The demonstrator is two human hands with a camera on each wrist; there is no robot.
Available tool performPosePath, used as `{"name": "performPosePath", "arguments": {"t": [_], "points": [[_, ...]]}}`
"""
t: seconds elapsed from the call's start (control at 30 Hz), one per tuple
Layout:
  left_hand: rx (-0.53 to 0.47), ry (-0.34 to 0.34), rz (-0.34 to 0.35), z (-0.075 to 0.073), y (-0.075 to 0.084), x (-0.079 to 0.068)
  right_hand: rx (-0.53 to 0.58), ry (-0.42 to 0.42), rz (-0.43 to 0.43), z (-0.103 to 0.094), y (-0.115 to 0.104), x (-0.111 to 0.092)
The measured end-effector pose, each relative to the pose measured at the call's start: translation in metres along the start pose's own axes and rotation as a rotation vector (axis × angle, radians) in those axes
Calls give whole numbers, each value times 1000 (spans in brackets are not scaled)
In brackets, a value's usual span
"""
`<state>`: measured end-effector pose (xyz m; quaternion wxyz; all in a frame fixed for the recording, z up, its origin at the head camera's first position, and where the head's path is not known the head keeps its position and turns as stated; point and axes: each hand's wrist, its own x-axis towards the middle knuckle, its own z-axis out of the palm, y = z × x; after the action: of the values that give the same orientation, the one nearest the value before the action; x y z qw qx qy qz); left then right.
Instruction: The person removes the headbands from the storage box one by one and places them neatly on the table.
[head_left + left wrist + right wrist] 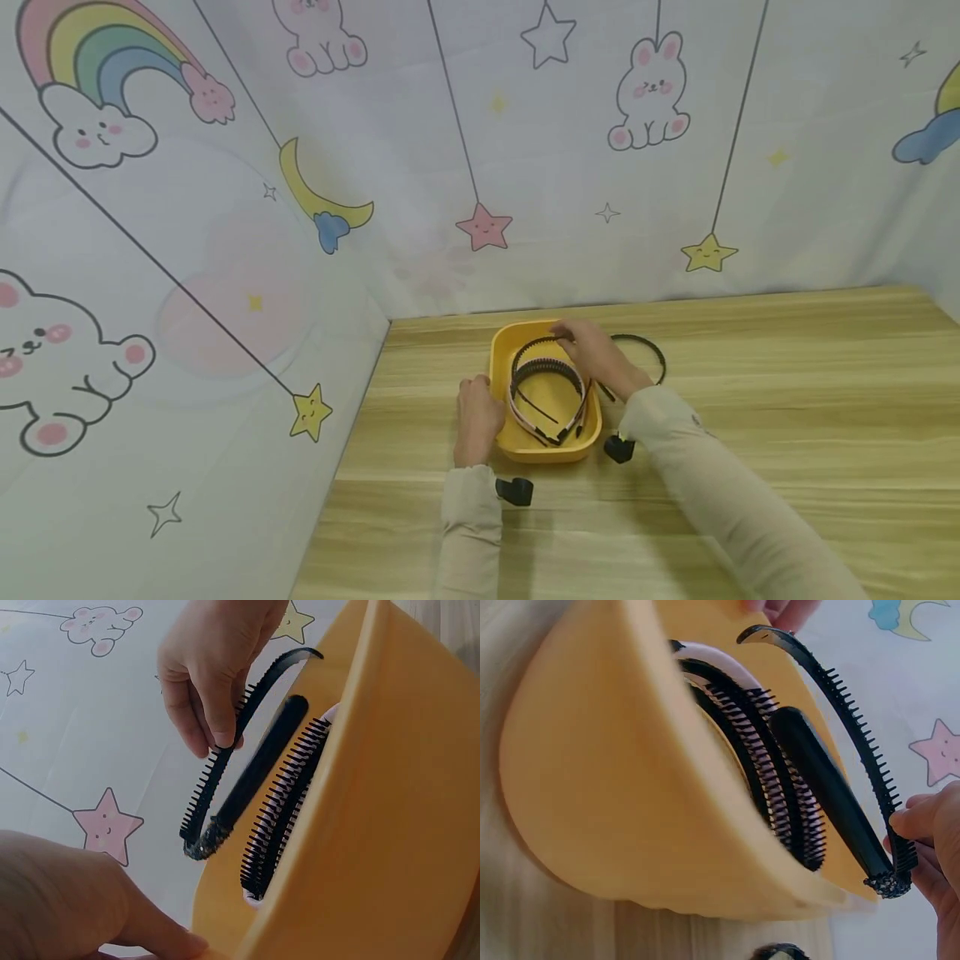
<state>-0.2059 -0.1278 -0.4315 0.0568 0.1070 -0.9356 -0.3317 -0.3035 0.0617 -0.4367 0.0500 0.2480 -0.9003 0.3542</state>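
My right hand (pixel 596 354) pinches a thin black toothed headband (pixel 855 724) above the yellow plastic basin (pixel 551 456). A glittery dark patch (pixel 208 841) shows at its bend near the fingers. On the basin's left side, my left hand (pixel 478 417) grips the rim, its thumb (pixel 161 930) showing against the edge in the left wrist view. Several headbands lie nested in the basin, among them a pale pink one (pixel 724 664) and black ones with comb teeth (pixel 281 817). The basin wall hides part of them in both wrist views.
Right of the basin, another black headband (pixel 654 343) lies on the wood-grain table (pixel 787 400), partly behind the right hand. A white curtain (pixel 577 242) printed with stars and bunnies hangs behind the table, and a similar one (pixel 225 467) closes off the left side.
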Motion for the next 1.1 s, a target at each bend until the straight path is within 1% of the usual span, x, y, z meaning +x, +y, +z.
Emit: {"name": "performPosePath", "arguments": {"t": [0.3, 0.53, 0.73, 0.87, 1.1], "points": [[14, 5, 10, 1, 0, 0, -9, 2, 54, -17, 5, 3], [22, 23, 34, 1, -1, 0, -41, 30, 34, -29, 14, 2], [17, 12, 20, 0, 0, 0, -37, 71, 18, -38, 24, -1], [20, 15, 24, 0, 1, 0, -45, 105, 1, -42, 32, -3], [9, 15, 29, 0, 2, -2, -59, 127, 24, -50, 47, -7]]}}
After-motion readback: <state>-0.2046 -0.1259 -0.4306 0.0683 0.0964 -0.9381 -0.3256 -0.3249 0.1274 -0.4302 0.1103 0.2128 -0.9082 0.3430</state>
